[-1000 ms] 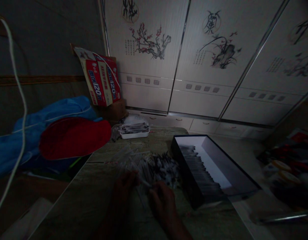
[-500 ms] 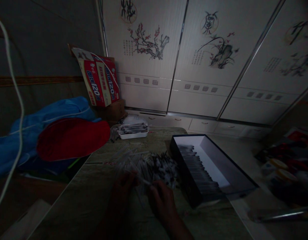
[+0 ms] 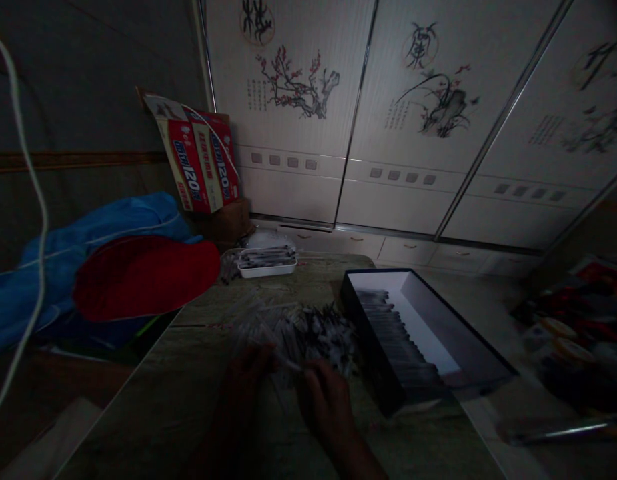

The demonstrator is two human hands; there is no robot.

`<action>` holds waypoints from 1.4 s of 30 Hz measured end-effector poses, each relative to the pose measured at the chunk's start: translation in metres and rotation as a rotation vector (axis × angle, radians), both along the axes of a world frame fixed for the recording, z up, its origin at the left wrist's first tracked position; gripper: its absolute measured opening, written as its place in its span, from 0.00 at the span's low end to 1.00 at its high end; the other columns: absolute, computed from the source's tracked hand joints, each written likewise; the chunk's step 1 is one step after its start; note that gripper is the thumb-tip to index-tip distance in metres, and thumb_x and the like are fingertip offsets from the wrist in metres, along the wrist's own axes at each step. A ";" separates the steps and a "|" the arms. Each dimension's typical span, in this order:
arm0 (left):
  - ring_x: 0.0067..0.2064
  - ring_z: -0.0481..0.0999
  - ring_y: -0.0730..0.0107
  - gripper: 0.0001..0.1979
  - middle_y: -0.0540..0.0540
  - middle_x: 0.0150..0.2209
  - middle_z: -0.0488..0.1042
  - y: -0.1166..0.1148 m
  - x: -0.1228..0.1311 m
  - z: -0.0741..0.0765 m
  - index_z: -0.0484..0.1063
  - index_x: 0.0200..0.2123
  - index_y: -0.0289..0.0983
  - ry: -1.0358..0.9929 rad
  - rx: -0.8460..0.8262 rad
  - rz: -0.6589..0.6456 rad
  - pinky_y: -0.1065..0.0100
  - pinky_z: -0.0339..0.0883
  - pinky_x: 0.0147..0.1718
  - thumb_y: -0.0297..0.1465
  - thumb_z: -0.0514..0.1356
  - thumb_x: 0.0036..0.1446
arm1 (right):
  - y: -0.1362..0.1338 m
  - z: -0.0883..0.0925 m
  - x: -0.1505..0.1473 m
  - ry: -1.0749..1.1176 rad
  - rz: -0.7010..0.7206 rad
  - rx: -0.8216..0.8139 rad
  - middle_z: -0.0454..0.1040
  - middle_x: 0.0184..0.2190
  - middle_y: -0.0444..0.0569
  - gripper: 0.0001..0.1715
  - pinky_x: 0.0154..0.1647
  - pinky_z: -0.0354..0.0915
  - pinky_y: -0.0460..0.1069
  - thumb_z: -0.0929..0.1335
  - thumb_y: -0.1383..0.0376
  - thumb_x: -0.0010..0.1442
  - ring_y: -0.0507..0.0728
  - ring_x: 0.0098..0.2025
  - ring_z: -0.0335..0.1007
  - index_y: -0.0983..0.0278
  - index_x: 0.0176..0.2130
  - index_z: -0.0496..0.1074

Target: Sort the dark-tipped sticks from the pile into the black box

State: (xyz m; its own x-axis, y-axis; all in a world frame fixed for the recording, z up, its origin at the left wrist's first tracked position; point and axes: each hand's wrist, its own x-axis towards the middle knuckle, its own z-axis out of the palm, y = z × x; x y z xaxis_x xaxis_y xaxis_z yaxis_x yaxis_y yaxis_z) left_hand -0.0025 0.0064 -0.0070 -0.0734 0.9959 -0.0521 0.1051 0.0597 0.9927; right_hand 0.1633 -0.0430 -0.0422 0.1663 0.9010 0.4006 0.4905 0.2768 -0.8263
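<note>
A thin translucent plastic tube (image 3: 289, 363) spans the gap between my two hands, low over the table. My left hand (image 3: 248, 373) is closed around its left end, with the fingers partly lost in shadow. At the tube's right end, my right hand (image 3: 327, 397) pinches with thumb and fingers. Just beyond the hands lies a loose heap of clear tubes (image 3: 251, 317). Beside it on the right is a pile of small parts with dark and pale pieces (image 3: 331, 337), too dim to name. Right of that stands an open dark box (image 3: 458, 317) with a row of dark-tipped clear sticks (image 3: 398, 333).
A white tray (image 3: 268, 271) full of thin sticks stands at the table's (image 3: 158, 407) far end. Left of the table are a red cushion-like item (image 3: 148, 280), blue cloth (image 3: 108, 223) and a white cable (image 3: 31, 167). Red cartons (image 3: 201, 163) stand behind, near the sliding cabinet doors (image 3: 288, 193).
Both hands stay almost in place on the tube, with only a slight shift of the right fingers. The box, piles and tray have not moved.
</note>
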 end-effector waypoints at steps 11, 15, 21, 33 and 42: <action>0.33 0.77 0.60 0.26 0.47 0.26 0.78 -0.001 0.000 0.009 0.77 0.33 0.35 0.008 -0.006 0.014 0.63 0.69 0.38 0.52 0.61 0.45 | 0.001 0.000 0.001 0.015 0.048 -0.054 0.72 0.25 0.45 0.13 0.27 0.60 0.44 0.63 0.58 0.61 0.53 0.26 0.67 0.64 0.39 0.71; 0.33 0.76 0.61 0.23 0.47 0.26 0.78 -0.001 0.001 0.006 0.77 0.33 0.35 0.000 0.020 0.007 0.64 0.69 0.38 0.50 0.61 0.46 | 0.002 0.001 0.002 -0.055 0.075 -0.077 0.69 0.21 0.45 0.22 0.25 0.58 0.45 0.56 0.59 0.66 0.53 0.24 0.65 0.63 0.26 0.69; 0.33 0.76 0.62 0.23 0.48 0.26 0.78 -0.003 0.002 0.011 0.78 0.31 0.36 0.003 -0.007 0.022 0.65 0.69 0.37 0.51 0.61 0.45 | 0.001 0.003 0.001 0.020 0.038 -0.061 0.70 0.25 0.45 0.15 0.27 0.60 0.44 0.63 0.57 0.61 0.53 0.27 0.67 0.65 0.41 0.70; 0.33 0.76 0.62 0.21 0.48 0.27 0.78 -0.001 0.001 0.005 0.77 0.33 0.35 -0.035 -0.020 0.016 0.65 0.68 0.37 0.48 0.61 0.46 | 0.002 -0.004 0.001 0.064 0.082 -0.114 0.72 0.26 0.45 0.12 0.28 0.60 0.44 0.64 0.60 0.61 0.53 0.28 0.68 0.65 0.41 0.69; 0.32 0.75 0.62 0.22 0.48 0.25 0.77 -0.002 0.001 0.008 0.77 0.34 0.35 -0.025 -0.015 0.023 0.65 0.68 0.36 0.48 0.61 0.46 | 0.001 -0.001 0.002 0.100 0.124 -0.121 0.68 0.22 0.43 0.13 0.25 0.58 0.43 0.60 0.60 0.64 0.52 0.24 0.66 0.64 0.33 0.67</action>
State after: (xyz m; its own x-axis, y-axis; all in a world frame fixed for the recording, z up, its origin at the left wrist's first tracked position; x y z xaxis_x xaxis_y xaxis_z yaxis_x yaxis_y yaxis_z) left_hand -0.0014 0.0048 0.0014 -0.0947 0.9931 -0.0687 0.0789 0.0763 0.9940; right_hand 0.1649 -0.0419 -0.0432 0.0843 0.9577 0.2751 0.3730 0.2257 -0.9000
